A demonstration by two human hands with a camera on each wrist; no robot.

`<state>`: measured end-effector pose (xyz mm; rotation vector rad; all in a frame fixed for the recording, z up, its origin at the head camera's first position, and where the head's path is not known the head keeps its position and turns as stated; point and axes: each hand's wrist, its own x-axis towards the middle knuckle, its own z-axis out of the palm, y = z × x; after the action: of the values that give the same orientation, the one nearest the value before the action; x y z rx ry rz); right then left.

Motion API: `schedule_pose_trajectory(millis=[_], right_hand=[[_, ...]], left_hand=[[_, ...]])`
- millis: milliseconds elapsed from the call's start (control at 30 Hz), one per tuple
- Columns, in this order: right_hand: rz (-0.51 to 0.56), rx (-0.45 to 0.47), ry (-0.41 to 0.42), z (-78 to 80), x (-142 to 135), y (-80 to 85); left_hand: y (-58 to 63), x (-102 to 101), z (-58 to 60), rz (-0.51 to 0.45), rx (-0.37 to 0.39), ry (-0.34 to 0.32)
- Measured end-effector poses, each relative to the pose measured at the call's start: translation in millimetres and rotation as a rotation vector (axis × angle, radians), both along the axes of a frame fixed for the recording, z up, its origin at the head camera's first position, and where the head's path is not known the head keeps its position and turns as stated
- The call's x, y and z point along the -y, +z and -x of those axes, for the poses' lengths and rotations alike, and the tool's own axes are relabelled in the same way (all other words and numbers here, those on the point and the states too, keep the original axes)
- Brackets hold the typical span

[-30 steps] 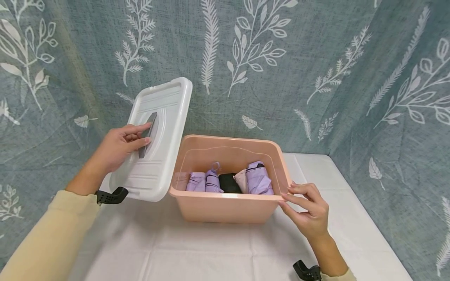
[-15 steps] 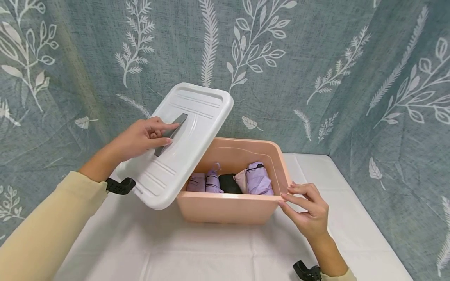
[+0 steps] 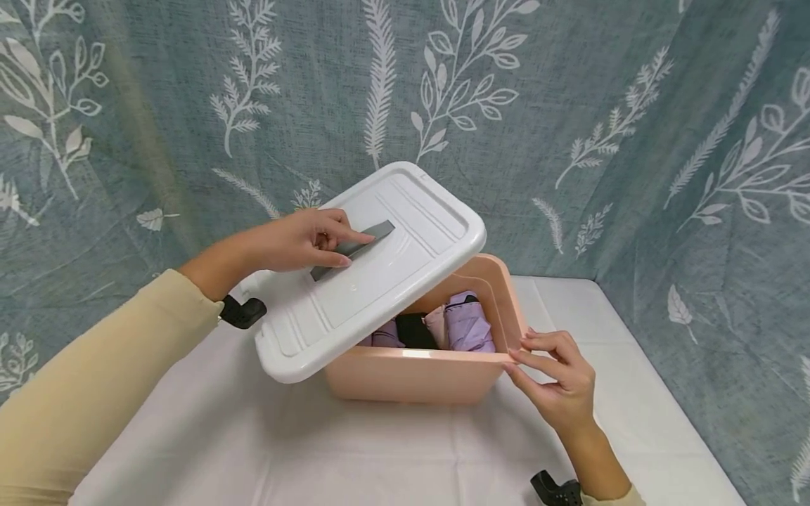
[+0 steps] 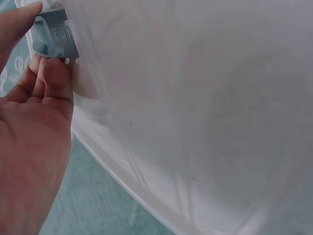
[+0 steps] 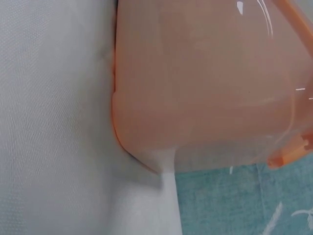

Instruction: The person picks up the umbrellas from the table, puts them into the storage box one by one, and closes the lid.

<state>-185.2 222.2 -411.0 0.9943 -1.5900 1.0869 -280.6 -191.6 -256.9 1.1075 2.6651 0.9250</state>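
Observation:
My left hand (image 3: 304, 239) pinches the grey handle (image 3: 382, 229) of a white plastic lid (image 3: 405, 260), thumb on the near side. In the left wrist view the handle (image 4: 56, 34) sits between thumb and fingers. The lid hangs tilted, its left end low, and overlaps the left part of a peach storage bin (image 3: 411, 379). At the bin's front right corner my right hand (image 3: 560, 379) holds the rim between thumb and fingers. Inside the bin lie purple folded bundles (image 3: 468, 327), a pink one (image 3: 435, 325) and a black one (image 3: 414, 332). The lid hides the bin's left side.
A white cloth (image 3: 392, 457) covers the table under the bin. Behind and at both sides hangs a blue-green curtain (image 3: 481, 176) with white leaf patterns. The table's right edge (image 3: 664, 393) runs beside the curtain.
My left hand has carried the lid to the right and lowered it from steep to flatter, so it covers more of the bin. The right hand has stayed at the corner.

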Motion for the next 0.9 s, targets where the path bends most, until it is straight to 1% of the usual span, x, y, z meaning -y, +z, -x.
schedule_pose_trajectory(millis=[100, 267, 433, 500, 567, 667, 900], right_hand=[[0.004, 0.001, -0.001, -1.3, 1, 1.3], [0.005, 0.001, 0.006, -2.0, 3, 2.2], [-0.001, -0.028, -0.005, -2.6, 3, 4.0], [-0.002, -0.039, -0.012, -3.4, 3, 4.5], [0.000, -0.047, -0.011, -4.2, 3, 4.3], [0.003, -0.043, -0.006, -5.2, 2, 3.9], [0.009, -0.046, 0.019, -4.2, 0, 3.8]], left_hand=[[2.4, -10, 1.7, 0.034, -0.010, -0.048], [7.4, -23, 3.8, 0.083, -0.056, -0.106], [13.9, -35, 8.1, 0.134, -0.075, -0.160], [16.1, -40, 9.9, 0.149, -0.079, -0.192], [17.2, -45, 11.6, 0.162, -0.072, -0.222], [18.0, -52, 14.1, 0.187, -0.046, -0.249], [19.2, -66, 17.6, 0.235, 0.013, -0.266]])
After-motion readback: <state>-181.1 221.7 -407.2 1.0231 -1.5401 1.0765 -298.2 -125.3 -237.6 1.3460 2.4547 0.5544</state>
